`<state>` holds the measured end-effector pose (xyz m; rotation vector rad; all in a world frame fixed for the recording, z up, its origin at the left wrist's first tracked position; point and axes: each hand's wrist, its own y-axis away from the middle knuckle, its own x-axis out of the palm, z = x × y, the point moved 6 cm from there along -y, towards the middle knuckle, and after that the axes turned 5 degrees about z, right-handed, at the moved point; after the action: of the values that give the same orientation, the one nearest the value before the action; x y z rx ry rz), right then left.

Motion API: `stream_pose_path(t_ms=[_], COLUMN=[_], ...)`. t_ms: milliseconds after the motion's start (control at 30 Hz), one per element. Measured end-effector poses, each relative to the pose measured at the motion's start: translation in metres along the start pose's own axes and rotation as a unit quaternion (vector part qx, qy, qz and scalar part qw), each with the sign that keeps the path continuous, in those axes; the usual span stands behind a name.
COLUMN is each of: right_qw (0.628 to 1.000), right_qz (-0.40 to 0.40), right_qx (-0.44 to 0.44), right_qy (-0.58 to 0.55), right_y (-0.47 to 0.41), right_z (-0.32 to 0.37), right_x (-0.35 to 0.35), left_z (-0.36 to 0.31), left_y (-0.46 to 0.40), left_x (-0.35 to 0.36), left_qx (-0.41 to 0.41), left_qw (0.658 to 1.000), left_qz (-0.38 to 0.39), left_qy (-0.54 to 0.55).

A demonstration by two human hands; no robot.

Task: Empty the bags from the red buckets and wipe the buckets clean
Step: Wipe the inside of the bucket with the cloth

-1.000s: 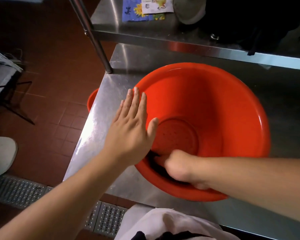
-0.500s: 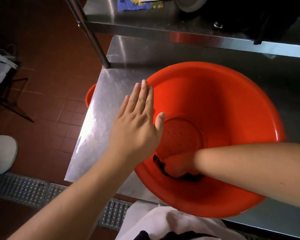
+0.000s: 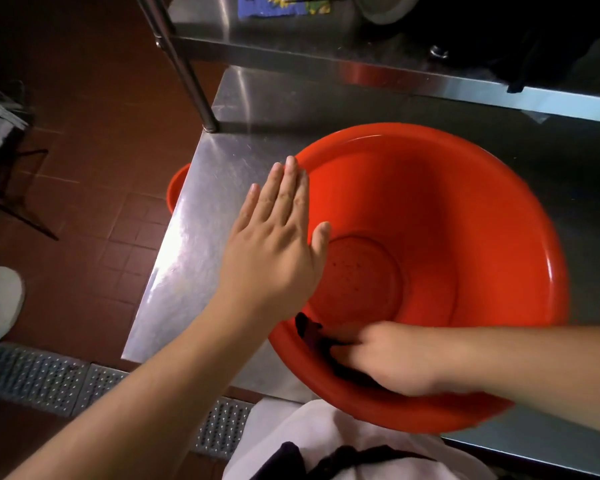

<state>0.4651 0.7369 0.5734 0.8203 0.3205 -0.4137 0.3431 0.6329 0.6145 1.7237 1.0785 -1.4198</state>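
A wide red bucket [image 3: 465, 209] sits on the steel table [image 3: 201, 216], its near rim hanging over the table's front edge. My left hand [image 3: 274, 244] lies flat with straight fingers on the bucket's left rim. Inside, my right hand [image 3: 392, 362] presses a dark cloth [image 3: 312, 332] against the near inner wall; its fingers are curled on the cloth. Small specks dot the bucket's round bottom. A second red bucket [image 3: 175, 188] peeks out below the table's left edge.
A steel upper shelf [image 3: 361, 53] overhangs the table's back, held by a post [image 3: 187, 74] at the left corner. On the shelf lie a colourful paper and a grey bowl. Red tile floor and a metal drain grate [image 3: 49, 379] lie to the left.
My right hand with the cloth has slid along the bucket's near inner wall, first inward, then back toward the near rim. The left hand stays flat on the left rim.
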Motion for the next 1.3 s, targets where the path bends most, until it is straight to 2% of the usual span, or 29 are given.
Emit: stream_pose_path(t_ms=[33,67,167,233,267,300,333,400,467,600,700,1100,1200,1300], right_qw=[0.999,0.999,0.998,0.996,0.993,0.988,0.973,0.942,0.924,0.919,0.924,0.954,0.954,0.955], right_qz=[-0.002,0.017,0.005,0.062,0.099,0.135,0.190,0.263,0.306,0.287,0.249,0.168,0.152,0.143], right_qx=[-0.030,-0.038,-0.062,-0.049,-0.032,0.026,0.065,0.142,0.155,0.234,0.262,0.248,0.255,0.254], right_qy=[0.013,0.027,0.026,0.027,0.057,0.065,0.117,0.150,0.170,0.132,0.128,-0.020,-0.042,-0.051], right_y=[0.017,0.035,0.071,0.072,0.066,0.058,0.048,0.019,-0.015,-0.069,-0.089,-0.136,-0.134,-0.131], right_z=[0.005,0.005,0.007,-0.003,-0.007,-0.016,-0.026,-0.050,-0.070,-0.106,-0.116,-0.101,-0.099,-0.094], right_x=[-0.004,-0.004,-0.013,-0.005,-0.005,-0.002,0.004,0.016,0.028,0.036,0.036,0.048,0.049,0.049], left_z=[0.001,0.002,0.001,0.002,0.003,0.003,0.004,0.004,0.004,0.003,0.002,0.009,0.008,0.006], left_y=[0.000,0.000,-0.001,-0.001,0.000,0.000,0.000,0.001,0.001,-0.001,-0.001,-0.056,-0.057,-0.043], left_x=[0.002,0.005,0.007,0.010,0.010,0.011,0.010,0.010,0.010,0.010,0.009,0.001,-0.007,-0.022], left_qx=[0.004,0.001,0.005,0.008,0.008,0.009,0.010,0.014,0.015,0.013,0.015,0.186,0.185,0.134], left_qw=[1.000,1.000,1.000,1.000,1.000,1.000,1.000,1.000,1.000,1.000,1.000,0.979,0.978,0.990], left_qz=[0.007,0.008,0.001,0.000,-0.002,-0.002,-0.006,-0.013,-0.014,-0.004,-0.003,0.056,0.060,0.036], left_qy=[0.006,0.005,0.005,-0.003,-0.007,-0.009,-0.010,-0.009,-0.011,-0.020,-0.006,-0.061,-0.074,-0.036])
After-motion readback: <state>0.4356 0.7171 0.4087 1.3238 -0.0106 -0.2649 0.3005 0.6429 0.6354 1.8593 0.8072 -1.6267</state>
